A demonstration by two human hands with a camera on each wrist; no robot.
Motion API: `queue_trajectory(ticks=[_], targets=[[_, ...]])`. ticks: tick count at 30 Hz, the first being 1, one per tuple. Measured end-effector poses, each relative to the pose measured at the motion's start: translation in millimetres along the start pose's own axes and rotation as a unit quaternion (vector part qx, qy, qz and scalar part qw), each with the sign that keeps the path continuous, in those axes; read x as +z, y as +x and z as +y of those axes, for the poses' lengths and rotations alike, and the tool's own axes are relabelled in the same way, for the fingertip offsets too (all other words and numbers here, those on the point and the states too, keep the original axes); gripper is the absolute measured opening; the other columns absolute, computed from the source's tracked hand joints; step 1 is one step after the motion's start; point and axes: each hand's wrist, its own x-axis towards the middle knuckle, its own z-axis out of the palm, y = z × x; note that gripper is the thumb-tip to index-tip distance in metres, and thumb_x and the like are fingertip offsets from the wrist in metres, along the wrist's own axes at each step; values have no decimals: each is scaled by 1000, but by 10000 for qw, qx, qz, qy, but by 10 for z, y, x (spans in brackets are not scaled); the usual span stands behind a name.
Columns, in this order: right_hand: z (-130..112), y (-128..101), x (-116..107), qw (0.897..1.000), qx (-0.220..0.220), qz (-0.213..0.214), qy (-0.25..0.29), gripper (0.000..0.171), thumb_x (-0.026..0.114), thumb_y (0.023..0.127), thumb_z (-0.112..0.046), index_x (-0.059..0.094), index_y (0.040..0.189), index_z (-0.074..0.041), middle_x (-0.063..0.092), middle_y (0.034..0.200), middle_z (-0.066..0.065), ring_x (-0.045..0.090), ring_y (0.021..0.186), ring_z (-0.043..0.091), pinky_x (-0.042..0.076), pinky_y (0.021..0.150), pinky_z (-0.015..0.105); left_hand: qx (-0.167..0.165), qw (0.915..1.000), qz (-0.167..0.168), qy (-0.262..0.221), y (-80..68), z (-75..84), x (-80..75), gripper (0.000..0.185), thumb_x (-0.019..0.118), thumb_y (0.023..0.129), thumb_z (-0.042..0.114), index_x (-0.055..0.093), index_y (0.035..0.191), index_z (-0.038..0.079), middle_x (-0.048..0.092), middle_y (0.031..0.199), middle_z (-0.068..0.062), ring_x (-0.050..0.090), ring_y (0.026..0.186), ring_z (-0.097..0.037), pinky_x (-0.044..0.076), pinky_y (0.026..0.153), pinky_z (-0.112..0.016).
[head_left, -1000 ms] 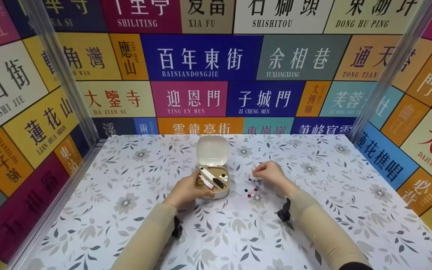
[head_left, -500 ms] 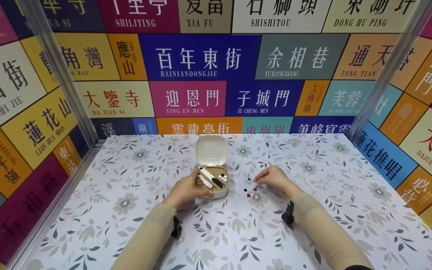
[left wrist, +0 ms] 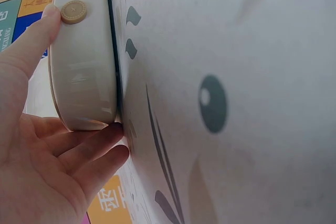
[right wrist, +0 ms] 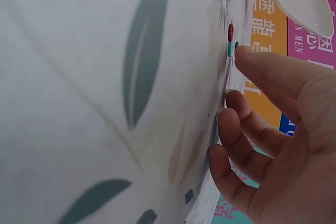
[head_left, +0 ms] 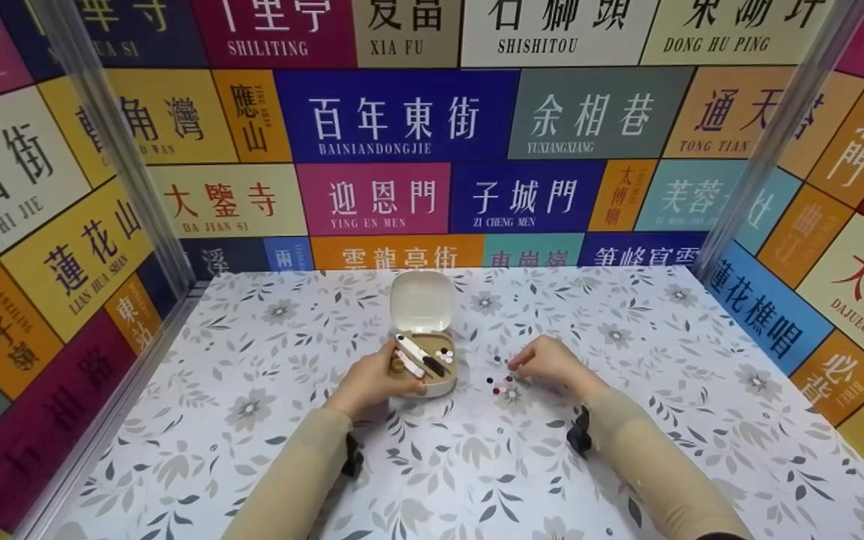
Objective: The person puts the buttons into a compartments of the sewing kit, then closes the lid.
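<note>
Head looks down; wrists skim the table (head_left: 627, 465).

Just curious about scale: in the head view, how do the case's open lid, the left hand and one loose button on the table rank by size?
1. Open lid and left hand: they look about alike, so no ranking between them.
2. Loose button: by far the smallest.
</note>
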Motion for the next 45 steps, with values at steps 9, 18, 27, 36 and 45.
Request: queue_trajectory(ticks=[9, 18, 27, 36, 45], targets=[[-22, -17, 27, 9978, -195, 58, -638, 17, 77, 74, -10, 79, 88, -20, 72, 94, -4, 62, 92, 17, 49, 88, 42, -84, 9999, -31, -49, -8, -1, 11, 117, 87, 64, 48, 22, 155, 12, 42, 148, -14, 41, 133, -33, 25, 113, -48], [-46, -16, 46, 9937, -242, 193, -1080, 13, 80, 73, -14, 78, 82, -23, 71, 89, -6, 63, 86, 16, 51, 83, 41, -123, 9999, -48, -67, -21, 7, 15, 118, 87, 64, 49, 21, 155, 13, 40, 150, -12, 39, 134, -31, 25, 113, -46], [-24, 2, 50, 9899, -604, 324, -1240, 9, 78, 75, -15, 79, 83, -20, 72, 88, -5, 64, 86, 18, 53, 80, 40, 22, 9999, 25, 101, -18, 7, 3, 116, 87, 65, 48, 24, 154, 9, 48, 143, -17, 47, 128, -34, 31, 110, -46], [-3, -6, 53, 9959, -316, 378, -761, 6, 78, 75, -14, 75, 79, -18, 69, 81, -4, 61, 76, 16, 51, 77, 39, -103, 9999, -24, 11, -9, -8, 18, 118, 87, 63, 50, 22, 155, 12, 44, 147, -14, 43, 132, -33, 28, 112, -47], [15, 11, 43, 9993, -59, 365, -72, 4, 75, 77, -11, 75, 80, -13, 68, 78, -2, 60, 73, 17, 50, 69, 32, -106, 9999, -48, -55, -12, 22, -2, 118, 87, 64, 50, 21, 156, 16, 42, 149, -13, 41, 133, -32, 25, 113, -48]])
